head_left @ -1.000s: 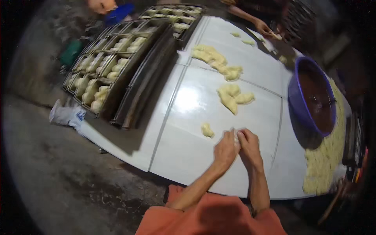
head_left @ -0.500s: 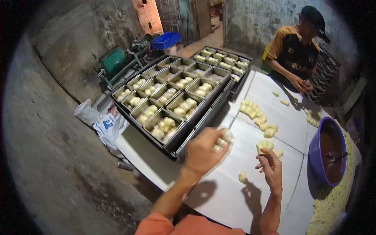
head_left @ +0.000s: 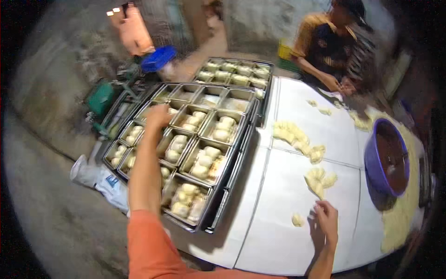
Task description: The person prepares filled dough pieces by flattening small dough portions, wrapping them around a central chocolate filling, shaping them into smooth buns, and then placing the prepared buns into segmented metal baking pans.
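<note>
Left hand (head_left: 158, 116): over the left middle part of the near tray (head_left: 224, 183), back of the hand up; its fingers are hidden, so I cannot tell whether they are parted or closed on something
Right hand (head_left: 325, 217): low above the white table (head_left: 283, 195), fingers loosely bent and parted, fingertips just beside the near tip of the dough cluster (head_left: 317, 180); whether they touch it I cannot tell
Both hands: well apart, one at the tray, one at the table
Dough balls (head_left: 200, 172): pale and round, set in short rows inside the metal compartments of the near tray, several to a compartment
Dough lump (head_left: 297, 220): small, alone on the table, near the right hand and to its left
Dough strip (head_left: 290, 134): bumpy, lying on the table beyond the cluster
Far tray (head_left: 268, 93): behind the near one, its compartments also holding pale pieces (head_left: 244, 70)
Purple basin (head_left: 370, 160): on the right part of the table, with brown contents (head_left: 390, 149)
Pale yellow layer (head_left: 399, 228): spread along the right edge of the table, beside the basin
Co-worker (head_left: 323, 46): across the table in a dark and yellow shirt, hands close together, blurred
Floor side: white bag (head_left: 114, 186) left of the near tray, green machine (head_left: 100, 97) and blue crate (head_left: 158, 58) behind
</note>
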The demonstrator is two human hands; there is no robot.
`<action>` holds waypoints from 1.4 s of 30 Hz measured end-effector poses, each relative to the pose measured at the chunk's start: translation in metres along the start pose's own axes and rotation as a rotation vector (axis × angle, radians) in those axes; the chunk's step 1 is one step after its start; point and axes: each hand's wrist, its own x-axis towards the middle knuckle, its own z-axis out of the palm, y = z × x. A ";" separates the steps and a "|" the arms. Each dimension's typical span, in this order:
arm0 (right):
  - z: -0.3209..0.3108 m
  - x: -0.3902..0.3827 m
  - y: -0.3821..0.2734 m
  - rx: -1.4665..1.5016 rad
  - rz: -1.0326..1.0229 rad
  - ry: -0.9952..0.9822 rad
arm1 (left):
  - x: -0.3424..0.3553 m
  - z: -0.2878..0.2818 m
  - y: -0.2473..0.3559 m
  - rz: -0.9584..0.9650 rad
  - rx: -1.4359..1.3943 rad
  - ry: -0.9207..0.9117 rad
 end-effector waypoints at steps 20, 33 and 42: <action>-0.024 0.093 0.073 -0.694 -0.560 0.121 | -0.238 -0.173 0.034 0.370 -0.365 0.195; -0.127 -0.031 0.104 0.518 -0.034 -0.393 | -0.464 0.038 0.414 0.045 -1.580 -0.866; -0.177 -0.026 0.113 -0.104 -0.374 -0.128 | -0.458 0.028 0.467 0.243 -1.351 -0.810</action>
